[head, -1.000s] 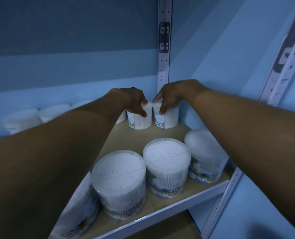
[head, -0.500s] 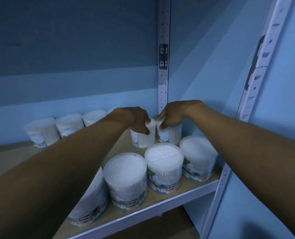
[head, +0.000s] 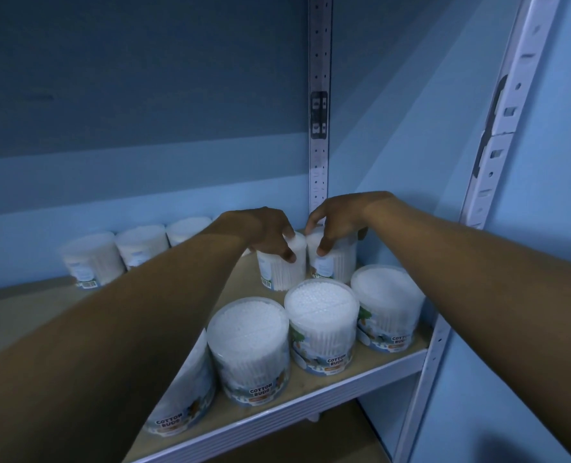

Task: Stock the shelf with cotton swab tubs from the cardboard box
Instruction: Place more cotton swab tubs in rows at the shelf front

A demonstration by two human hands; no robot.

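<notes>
Both arms reach to the back right corner of the wooden shelf (head: 314,382). My left hand (head: 264,233) grips the top of a clear cotton swab tub (head: 282,270) that stands upright on the shelf. My right hand (head: 336,222) grips the top of a second tub (head: 336,265) right beside it, against the corner. Several larger tubs labelled COTTON BUDS stand along the front edge, among them one in the middle (head: 321,324) and one at the right (head: 386,307). The cardboard box is out of view.
A row of small tubs (head: 92,259) lines the back wall at the left. White perforated uprights rise at the back corner (head: 319,95) and front right (head: 498,135). Blue walls close the back and right. A lower shelf (head: 304,442) shows beneath.
The view has tilted up and pulled back, so the hands sit lower in frame. Both hands stay on the two back tubs, which have barely shifted.
</notes>
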